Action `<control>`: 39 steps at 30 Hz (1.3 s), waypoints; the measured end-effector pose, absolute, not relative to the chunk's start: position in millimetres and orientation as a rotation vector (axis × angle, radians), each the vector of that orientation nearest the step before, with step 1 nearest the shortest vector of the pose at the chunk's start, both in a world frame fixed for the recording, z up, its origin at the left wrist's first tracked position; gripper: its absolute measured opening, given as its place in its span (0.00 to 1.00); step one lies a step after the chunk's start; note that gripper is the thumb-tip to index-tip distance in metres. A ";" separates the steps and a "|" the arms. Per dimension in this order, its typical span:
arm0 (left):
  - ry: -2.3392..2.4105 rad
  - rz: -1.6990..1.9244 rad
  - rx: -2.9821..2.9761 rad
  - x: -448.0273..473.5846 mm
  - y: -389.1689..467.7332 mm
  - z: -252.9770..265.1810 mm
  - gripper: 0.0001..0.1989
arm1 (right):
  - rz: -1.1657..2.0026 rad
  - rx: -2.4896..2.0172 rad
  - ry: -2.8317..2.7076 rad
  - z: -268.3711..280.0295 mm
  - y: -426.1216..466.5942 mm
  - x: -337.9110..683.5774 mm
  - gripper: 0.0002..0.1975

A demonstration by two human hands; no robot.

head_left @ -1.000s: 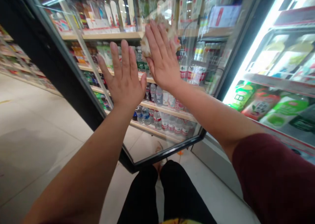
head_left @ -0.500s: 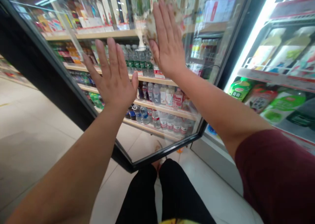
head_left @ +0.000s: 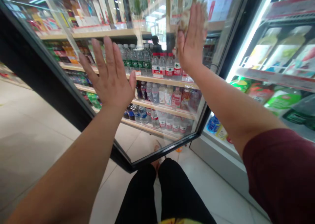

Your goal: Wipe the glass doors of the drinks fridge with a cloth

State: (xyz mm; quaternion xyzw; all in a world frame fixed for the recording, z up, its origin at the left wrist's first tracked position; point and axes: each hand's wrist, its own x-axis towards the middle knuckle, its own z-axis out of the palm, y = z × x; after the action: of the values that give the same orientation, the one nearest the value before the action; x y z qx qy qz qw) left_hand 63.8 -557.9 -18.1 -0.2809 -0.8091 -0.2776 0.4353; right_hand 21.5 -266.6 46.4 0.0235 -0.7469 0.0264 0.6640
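Note:
In the head view, my left hand (head_left: 112,78) lies flat with fingers spread against the glass door (head_left: 167,150), left of its middle. Higher and to the right, my right hand (head_left: 193,43) presses a pale, patterned cloth (head_left: 183,23) onto the same pane. The fingers of that hand are straight and close together, and the cloth shows around their edges. Much of the cloth is hidden under the palm. A thick black frame borders the door, which stands swung out from the cooler.
Through the glass, shelves (head_left: 172,82) hold rows of bottles (head_left: 169,64). At the right stands the lit cooler (head_left: 221,155) with drinks (head_left: 283,100) on its racks. Pale tiles (head_left: 36,128) cover the floor, and my legs (head_left: 145,194) are just below the door's bottom edge.
My right hand has slid right across the glass with the cloth, uncovering red-capped bottles behind. My left hand stays spread at nearly the same spot.

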 end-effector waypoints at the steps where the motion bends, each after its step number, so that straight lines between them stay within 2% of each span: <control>1: -2.008 -0.700 -0.698 63.5 -558.0 -18.0 0.47 | 0.078 0.034 -1.646 50.7 -258.4 15.5 0.41; 5: -1.995 -0.718 -0.703 62.5 -557.8 -18.4 0.47 | 0.183 -0.015 -1.491 41.6 -235.4 -4.9 0.55; 7: -2.014 -0.672 -0.684 62.3 -557.3 -18.5 0.46 | 0.217 0.015 -1.484 29.4 -227.4 -8.4 0.57; 11: -2.030 -0.617 -0.669 63.4 -557.4 -18.0 0.46 | 0.209 0.069 -1.550 31.6 -194.2 -13.7 0.52; 15: -2.007 -0.715 -0.722 64.7 -558.6 -18.1 0.46 | 0.359 -0.006 -1.530 38.2 -137.7 -30.9 0.53; 24: -1.977 -0.753 -0.758 61.2 -557.9 -21.4 0.46 | 0.495 0.012 -1.605 -58.1 -73.8 -18.4 0.55; 28: -1.978 -0.756 -0.749 60.4 -558.2 -21.3 0.48 | 0.482 0.034 -1.657 -86.0 -88.8 -2.2 0.56; 33: -1.988 -0.749 -0.754 57.2 -558.2 -19.7 0.46 | 0.421 0.083 -1.677 -141.6 -126.0 10.1 0.50; 35: -2.013 -0.734 -0.721 57.6 -557.7 -18.2 0.46 | 0.399 0.094 -1.685 -136.7 -131.5 10.7 0.49; 39: -2.034 -0.737 -0.718 58.4 -556.9 -16.0 0.48 | 0.367 0.101 -1.706 -90.9 -139.4 5.6 0.50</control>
State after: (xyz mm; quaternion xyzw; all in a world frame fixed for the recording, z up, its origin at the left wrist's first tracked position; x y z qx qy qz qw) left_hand 58.4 -556.9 -16.0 -0.2860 -0.8106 -0.2938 0.4181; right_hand 5.6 -139.4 -90.9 0.0443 -0.7485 0.1610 0.6418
